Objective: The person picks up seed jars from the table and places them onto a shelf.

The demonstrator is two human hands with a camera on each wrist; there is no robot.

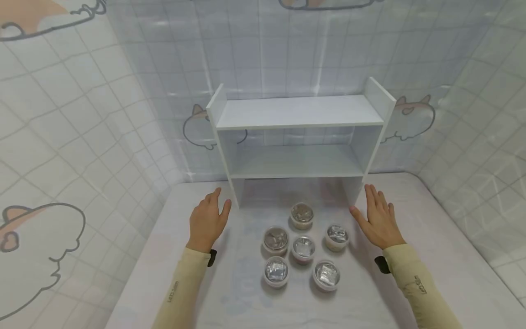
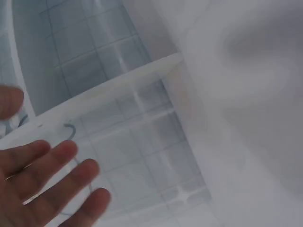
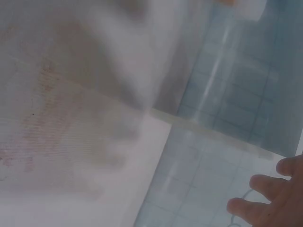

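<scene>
My left hand [image 1: 207,220] is just outside the left foot of a white shelf unit [image 1: 296,176], its fingers loosely extended and holding nothing. On the other side, my right hand [image 1: 379,219] has its fingers spread beside the shelf's right foot, also holding nothing. Between the hands stand several small round lidded tubs, among them a far tub [image 1: 302,213], a left tub [image 1: 276,239], a middle tub [image 1: 303,248] and a right tub [image 1: 337,235]. Closer to me are a front-left tub [image 1: 276,270] and a front-right tub [image 1: 327,274]. Silvery packets show through the lids.
The shelf unit has an upper board [image 1: 300,111] and a lower board [image 1: 296,161] between two side panels. It stands at the back of a pale cloth-covered table [image 1: 242,306]. Grid-patterned fabric walls [image 1: 279,55] with cat drawings enclose the back and both sides.
</scene>
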